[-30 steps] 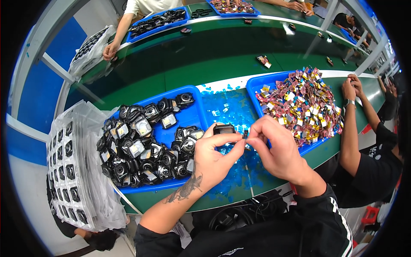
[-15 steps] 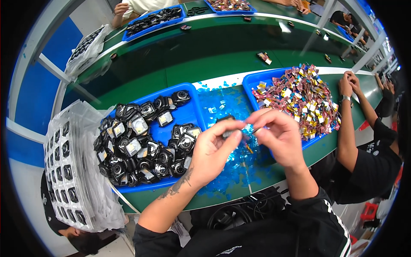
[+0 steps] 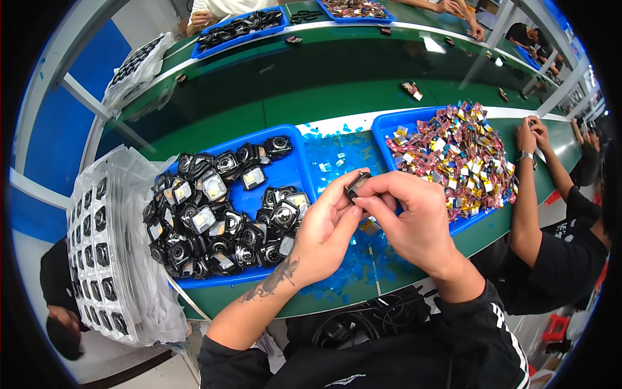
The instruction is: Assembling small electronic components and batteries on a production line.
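Note:
My left hand [image 3: 327, 235] holds a small black watch case [image 3: 357, 184] tilted on its edge between thumb and fingers. My right hand [image 3: 414, 217] is closed in a pinch, thumb and index fingertip against the near side of that case; whether a smaller piece sits between those tips is hidden. Left of my hands stands a blue tray [image 3: 304, 159] heaped with black watch cases [image 3: 223, 223], some showing round sensor backs, others pale square insides. To the right, another blue tray [image 3: 383, 139] carries a pile of small pink, yellow and white flexible parts [image 3: 453, 159].
Scraps of blue film [image 3: 334, 152] litter the green bench between the trays. Stacked clear plastic trays of black parts [image 3: 97, 259] stand at the left. Beyond runs a green conveyor belt [image 3: 311, 84] with a few loose parts. A co-worker's arms [image 3: 528, 194] are at the right.
The watch case has come up into clearer view, tilted in my left hand. My right fingers have moved left and down onto it; the shiny blue film between my hands no longer shows.

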Tool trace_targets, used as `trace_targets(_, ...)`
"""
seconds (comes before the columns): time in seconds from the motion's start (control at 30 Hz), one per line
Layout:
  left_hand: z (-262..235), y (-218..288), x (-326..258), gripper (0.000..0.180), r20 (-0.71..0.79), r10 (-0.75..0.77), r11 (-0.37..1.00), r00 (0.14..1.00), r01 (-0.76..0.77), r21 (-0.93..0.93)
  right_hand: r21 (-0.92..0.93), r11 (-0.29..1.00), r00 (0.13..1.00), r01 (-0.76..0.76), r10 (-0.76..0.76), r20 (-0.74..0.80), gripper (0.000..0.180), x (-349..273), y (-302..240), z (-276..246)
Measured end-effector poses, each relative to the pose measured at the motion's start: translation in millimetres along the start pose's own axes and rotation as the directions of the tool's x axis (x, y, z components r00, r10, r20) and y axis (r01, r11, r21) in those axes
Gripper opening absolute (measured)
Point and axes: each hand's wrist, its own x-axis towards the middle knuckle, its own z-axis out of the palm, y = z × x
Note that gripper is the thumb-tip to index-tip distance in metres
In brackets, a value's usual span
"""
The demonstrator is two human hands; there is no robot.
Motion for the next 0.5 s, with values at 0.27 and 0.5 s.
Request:
trace_targets(0.27, 1.8, -1.9, -0.8, 0.048, 0.03, 0.009, 0.999, 1.0, -0.008, -0.043, -0.075, 0.996, 0.999, 0.053, -0.052, 0.016, 0.007, 1.4, 2.5, -1.9)
trace_targets(0.5, 3.0, -3.7, -2.0, 0.049, 0.026, 0.015, 1.0, 1.0, -0.015, 0.022, -0.093, 0.995, 0.997, 0.04, -0.034, 0.064, 0.005, 4.2, -1.2, -7.8)
